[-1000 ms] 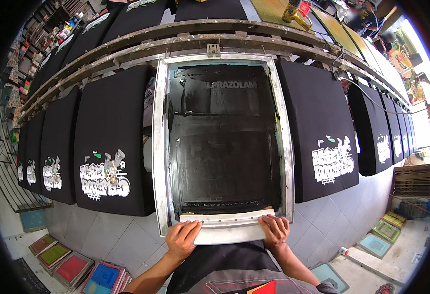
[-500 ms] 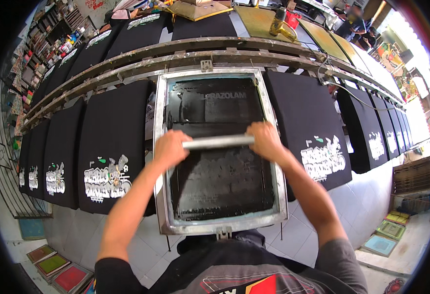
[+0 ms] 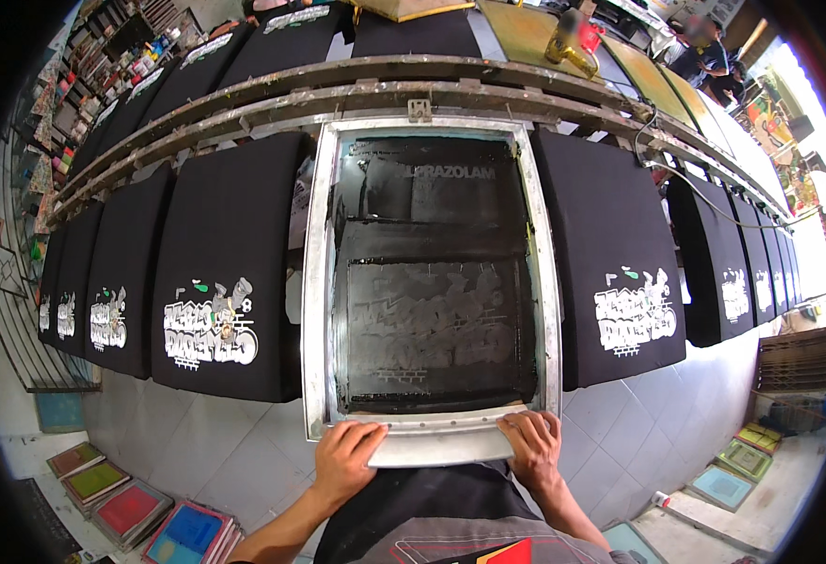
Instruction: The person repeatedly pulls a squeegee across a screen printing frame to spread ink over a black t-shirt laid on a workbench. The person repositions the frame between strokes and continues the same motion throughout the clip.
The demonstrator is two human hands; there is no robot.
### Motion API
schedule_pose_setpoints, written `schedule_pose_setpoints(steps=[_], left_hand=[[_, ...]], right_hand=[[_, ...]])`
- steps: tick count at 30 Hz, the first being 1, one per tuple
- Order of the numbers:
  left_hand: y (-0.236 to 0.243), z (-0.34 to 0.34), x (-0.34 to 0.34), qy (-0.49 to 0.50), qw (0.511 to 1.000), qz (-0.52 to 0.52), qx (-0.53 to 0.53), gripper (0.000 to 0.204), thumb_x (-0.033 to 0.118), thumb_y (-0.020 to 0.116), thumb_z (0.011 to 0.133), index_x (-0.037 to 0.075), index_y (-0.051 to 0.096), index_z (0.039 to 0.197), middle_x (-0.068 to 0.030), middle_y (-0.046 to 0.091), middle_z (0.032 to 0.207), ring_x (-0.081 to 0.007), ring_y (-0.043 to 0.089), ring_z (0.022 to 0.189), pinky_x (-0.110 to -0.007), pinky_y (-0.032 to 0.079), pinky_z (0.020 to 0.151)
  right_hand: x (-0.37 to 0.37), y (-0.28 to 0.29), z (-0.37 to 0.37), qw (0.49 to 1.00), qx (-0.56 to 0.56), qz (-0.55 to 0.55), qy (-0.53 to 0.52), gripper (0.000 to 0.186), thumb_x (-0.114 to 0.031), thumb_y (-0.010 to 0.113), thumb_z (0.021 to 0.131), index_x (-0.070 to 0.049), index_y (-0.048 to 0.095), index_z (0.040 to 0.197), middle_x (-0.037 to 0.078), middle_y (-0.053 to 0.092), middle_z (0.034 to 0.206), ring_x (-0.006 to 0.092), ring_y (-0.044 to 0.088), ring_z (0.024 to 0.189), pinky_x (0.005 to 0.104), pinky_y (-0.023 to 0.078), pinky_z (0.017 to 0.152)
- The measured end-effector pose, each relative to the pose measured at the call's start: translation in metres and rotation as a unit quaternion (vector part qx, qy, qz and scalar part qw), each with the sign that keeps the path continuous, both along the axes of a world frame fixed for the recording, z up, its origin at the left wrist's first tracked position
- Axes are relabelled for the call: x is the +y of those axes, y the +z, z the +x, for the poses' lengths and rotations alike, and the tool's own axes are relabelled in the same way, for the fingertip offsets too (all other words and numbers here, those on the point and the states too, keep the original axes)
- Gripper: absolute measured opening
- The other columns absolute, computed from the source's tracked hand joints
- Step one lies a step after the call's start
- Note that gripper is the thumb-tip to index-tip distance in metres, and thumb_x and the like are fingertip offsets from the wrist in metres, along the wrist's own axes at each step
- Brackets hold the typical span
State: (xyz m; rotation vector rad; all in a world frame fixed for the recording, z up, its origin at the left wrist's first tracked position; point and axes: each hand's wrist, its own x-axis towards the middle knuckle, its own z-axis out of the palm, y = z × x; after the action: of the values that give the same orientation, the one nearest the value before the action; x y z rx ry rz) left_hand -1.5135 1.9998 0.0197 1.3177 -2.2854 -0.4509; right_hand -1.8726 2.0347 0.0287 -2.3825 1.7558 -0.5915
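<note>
A silver-framed printing screen (image 3: 318, 282) lies before me, its mesh (image 3: 432, 240) coated with wet black ink, and lettering and a graphic show faintly through it. At the near end of the frame is a metal-handled squeegee (image 3: 441, 452). My left hand (image 3: 347, 461) is closed round its left end and my right hand (image 3: 533, 451) round its right end. The squeegee's blade is hidden. Whatever lies under the screen cannot be seen.
Black shirts with white prints lie on boards to the left (image 3: 229, 202) and right (image 3: 610, 226). A long rail (image 3: 281, 86) runs behind the screen. Stacked framed screens (image 3: 131, 508) stand on the floor at lower left. Two people (image 3: 704, 61) are at the far right.
Both hands have come toward me with the squeegee, from the middle of the mesh to the near edge of the frame. The printed area now shows uncovered.
</note>
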Motion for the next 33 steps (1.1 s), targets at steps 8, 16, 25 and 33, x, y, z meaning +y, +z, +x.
schedule_pose_setpoints(steps=[8,16,25,33], left_hand=[[-0.024,-0.007,-0.013,0.036,0.997,-0.063,-0.005,0.043,0.004,0.079,0.078,0.013,0.087,0.119,0.0019,0.081,0.116,-0.0219,0.074,0.099,-0.038,0.060,0.086],[-0.063,-0.017,-0.154,0.047,0.988,-0.146,0.008,0.048,-0.002,0.079,0.071,0.012,0.088,0.116,-0.0003,0.083,0.113,-0.0264,0.073,0.093,-0.040,0.059,0.081],[0.051,-0.021,-0.328,-0.021,0.985,0.138,-0.098,0.027,0.022,0.084,0.070,0.009,0.085,0.093,-0.0183,0.077,0.075,-0.0425,0.078,0.076,-0.049,0.062,0.075],[0.021,0.005,-0.086,-0.048,0.999,0.002,-0.013,0.058,0.004,0.085,0.066,0.011,0.082,0.123,-0.0050,0.074,0.119,-0.0313,0.067,0.113,-0.043,0.058,0.097]], right_hand=[[-0.005,-0.047,0.008,0.997,-0.011,-0.054,-0.050,0.031,-0.009,0.072,0.082,-0.010,0.085,0.111,0.004,0.081,0.114,0.0226,0.076,0.108,0.0438,0.051,0.095],[-0.163,-0.066,-0.010,0.994,-0.045,-0.101,-0.003,0.046,0.002,0.072,0.066,-0.002,0.082,0.110,0.009,0.077,0.107,0.0317,0.070,0.098,0.0467,0.052,0.093],[-0.344,0.026,-0.049,0.979,0.110,0.141,0.099,0.038,-0.023,0.090,0.075,-0.007,0.082,0.108,0.020,0.082,0.102,0.0393,0.078,0.102,0.0508,0.054,0.100],[-0.093,0.001,-0.019,0.996,-0.002,-0.031,0.085,0.043,0.006,0.072,0.074,-0.007,0.081,0.114,0.008,0.072,0.108,0.0279,0.068,0.109,0.0488,0.048,0.110]])
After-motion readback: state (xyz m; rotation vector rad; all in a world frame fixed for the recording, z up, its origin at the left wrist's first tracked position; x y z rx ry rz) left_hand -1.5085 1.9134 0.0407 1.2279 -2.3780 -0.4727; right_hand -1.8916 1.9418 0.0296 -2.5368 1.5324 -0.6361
